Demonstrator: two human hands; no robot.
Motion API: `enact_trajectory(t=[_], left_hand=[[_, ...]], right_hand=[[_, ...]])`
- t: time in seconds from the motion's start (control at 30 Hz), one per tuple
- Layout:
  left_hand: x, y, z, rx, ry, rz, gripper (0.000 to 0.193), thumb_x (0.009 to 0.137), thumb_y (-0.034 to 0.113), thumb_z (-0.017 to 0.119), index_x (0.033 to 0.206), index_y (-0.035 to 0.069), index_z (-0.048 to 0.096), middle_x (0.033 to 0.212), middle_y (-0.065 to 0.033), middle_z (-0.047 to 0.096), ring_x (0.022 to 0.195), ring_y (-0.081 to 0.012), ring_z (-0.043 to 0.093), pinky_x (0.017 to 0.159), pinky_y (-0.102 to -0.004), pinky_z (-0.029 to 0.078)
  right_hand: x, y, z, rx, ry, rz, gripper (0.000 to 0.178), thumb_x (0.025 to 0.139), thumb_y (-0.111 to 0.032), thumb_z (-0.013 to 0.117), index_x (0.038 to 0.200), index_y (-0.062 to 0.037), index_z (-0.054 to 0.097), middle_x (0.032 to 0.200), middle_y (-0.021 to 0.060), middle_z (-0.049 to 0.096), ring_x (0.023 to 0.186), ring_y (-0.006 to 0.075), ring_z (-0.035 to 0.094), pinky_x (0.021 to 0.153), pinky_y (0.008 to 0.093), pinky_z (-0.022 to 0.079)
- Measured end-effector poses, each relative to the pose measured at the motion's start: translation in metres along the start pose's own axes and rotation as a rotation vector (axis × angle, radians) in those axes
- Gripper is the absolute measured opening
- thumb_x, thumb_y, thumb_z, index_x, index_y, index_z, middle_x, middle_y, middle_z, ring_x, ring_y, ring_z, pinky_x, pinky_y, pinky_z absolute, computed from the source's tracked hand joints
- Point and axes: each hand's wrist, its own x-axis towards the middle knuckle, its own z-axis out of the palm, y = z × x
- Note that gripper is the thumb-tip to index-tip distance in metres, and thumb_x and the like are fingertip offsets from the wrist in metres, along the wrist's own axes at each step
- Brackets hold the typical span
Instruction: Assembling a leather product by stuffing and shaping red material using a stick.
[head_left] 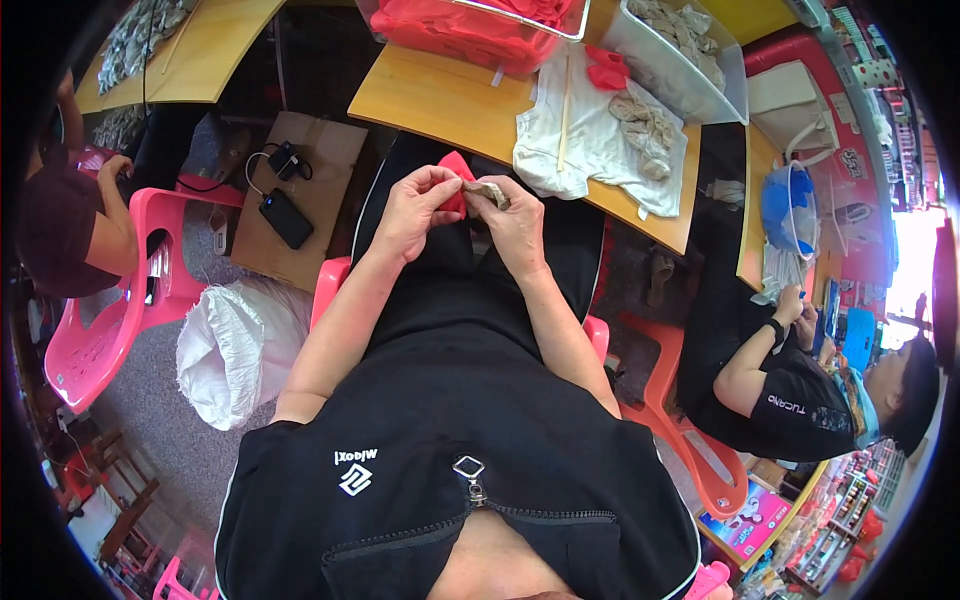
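Over the lap, just below the edge of the wooden counter [440, 105], both hands meet. Left hand [418, 205] pinches a small red piece [456, 178] between thumb and fingers; right hand [515, 222] pinches a beige fabric piece [487, 190] that touches the red one. Farther right on the counter lies a white cloth [585, 140] (more beige pieces rest on it), beside a clear bin [690, 70].

Between the hands, the red piece [455, 170] looked like soft matt cloth, the beige piece [487, 190] rougher knit. Beyond them, the table [440, 100] was smooth wood, the red bin [470, 35] glossy plastic.
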Motion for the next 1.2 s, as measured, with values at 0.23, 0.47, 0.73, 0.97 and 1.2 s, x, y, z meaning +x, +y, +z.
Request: enact_trajectory(t=[0.23,0.47,0.73,0.97,1.2], left_hand=[[0.002,0.001,-0.003,-0.041,-0.028,-0.016,0.008,0.089,0.015,0.061,0.091,0.008,0.061,0.086,0.0006,0.062,0.075,-0.0068,0.059,0.062,-0.0222,0.053],[0.002,-0.002,-0.004,0.021,-0.156,0.058,0.008,0.089,0.013,0.061,0.094,0.007,0.062,0.088,0.0002,0.062,0.080,-0.0075,0.059,0.070,-0.0241,0.053],[0.003,-0.014,0.004,0.193,-0.158,0.258,0.022,0.089,0.008,0.059,0.111,0.004,0.058,0.096,-0.0023,0.062,0.086,-0.0097,0.060,0.075,-0.0247,0.053],[-0.001,-0.011,0.009,0.082,-0.031,0.212,0.058,0.086,0.001,0.062,0.137,0.005,0.036,0.104,-0.0082,0.062,0.092,-0.0122,0.061,0.077,-0.0289,0.054],[0.006,-0.018,0.000,0.007,-0.031,0.079,0.042,0.084,0.006,0.066,0.124,0.004,0.052,0.101,-0.0045,0.064,0.088,-0.0114,0.062,0.076,-0.0272,0.054]], right_hand=[[0.002,0.010,-0.006,-0.196,-0.030,-0.242,0.013,0.077,-0.003,0.069,0.090,-0.0016,0.066,0.078,0.0084,0.066,0.067,0.0148,0.063,0.061,0.0253,0.049],[0.002,0.013,-0.007,0.006,-0.027,-0.016,0.010,0.079,-0.004,0.068,0.089,-0.0008,0.066,0.076,0.0052,0.066,0.068,0.0096,0.061,0.062,0.0233,0.048],[0.003,0.025,-0.005,0.445,0.063,0.301,0.006,0.081,-0.003,0.066,0.086,0.0005,0.065,0.078,0.0036,0.065,0.067,0.0076,0.059,0.059,0.0209,0.047],[0.002,0.027,0.002,0.530,0.067,0.343,0.009,0.081,-0.003,0.067,0.090,-0.0004,0.064,0.076,0.0024,0.063,0.065,0.0092,0.059,0.061,0.0215,0.048],[0.004,0.043,0.009,0.152,0.145,0.116,0.015,0.081,-0.007,0.068,0.094,0.0005,0.066,0.076,0.0021,0.062,0.065,0.0094,0.057,0.062,0.0225,0.047]])
